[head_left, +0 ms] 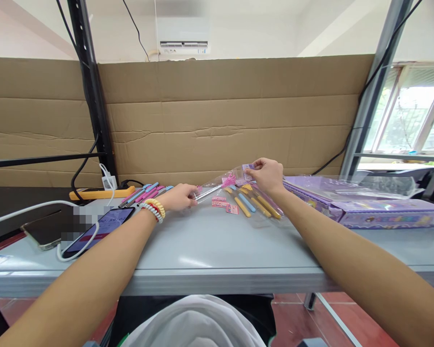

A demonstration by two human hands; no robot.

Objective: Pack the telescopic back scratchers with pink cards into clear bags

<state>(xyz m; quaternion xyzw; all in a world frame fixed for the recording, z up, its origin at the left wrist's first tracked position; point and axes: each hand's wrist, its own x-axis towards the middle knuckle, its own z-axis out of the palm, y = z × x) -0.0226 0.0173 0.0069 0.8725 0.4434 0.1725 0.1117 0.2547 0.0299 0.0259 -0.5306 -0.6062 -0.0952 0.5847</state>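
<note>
A clear plastic sleeve (217, 182) with a pink-topped pen (229, 180) in it is stretched at a slant between my hands, just over the table. My left hand (181, 196) pinches its lower left end. At the upper right end, my right hand (266, 174) grips the sleeve's corner between thumb and fingers. Under and beside the sleeve lie several yellow and blue pens (255, 200), some in clear wrapping. Small pink printed slips (232, 208) rest in front of them. Pink and blue pens (144, 193) lie to the left, partly behind my left hand.
A purple printed box (390, 214) stands open at the right, with clear plastic (388, 185) on it. Two phones lie at the left, one with a lit screen (101, 231) and a white cable across it. Behind them is a yellow power strip (101, 193). Cardboard (231, 115) walls off the back.
</note>
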